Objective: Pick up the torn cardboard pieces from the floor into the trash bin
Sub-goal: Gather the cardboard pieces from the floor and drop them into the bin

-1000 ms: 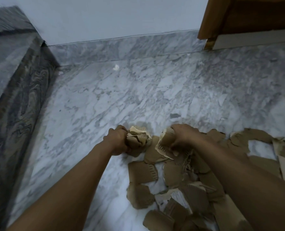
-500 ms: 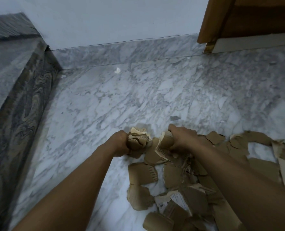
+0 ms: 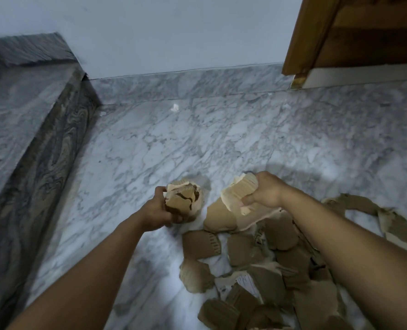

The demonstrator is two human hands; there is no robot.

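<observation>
- The torn cardboard pieces point(image 3: 278, 258) lie in a loose heap on the marble floor point(image 3: 150, 151), at the lower right of your view, mostly under and beside your right forearm.
- Your left hand point(image 3: 156, 214) has its fingers curled tight round a crumpled wad of cardboard point(image 3: 183, 201) at the heap's far left edge.
- Your right hand point(image 3: 266, 194) grips a pale ribbed scrap point(image 3: 241, 190), with the thumb pinching its lower edge.
- A larger tan piece point(image 3: 221, 216) sits right below that scrap; you cannot tell whether it is off the floor.
- Your two hands are near each other but apart, with bare floor between them.
- One piece low in the heap bears a white label point(image 3: 245, 282).
- A small white fleck point(image 3: 174, 107) lies well apart from the heap, near the far skirting.
- A dark-veined stone step point(image 3: 43, 151) runs along your left.
- A wooden door frame point(image 3: 300, 44) stands at the upper right against the pale wall point(image 3: 174, 32).
</observation>
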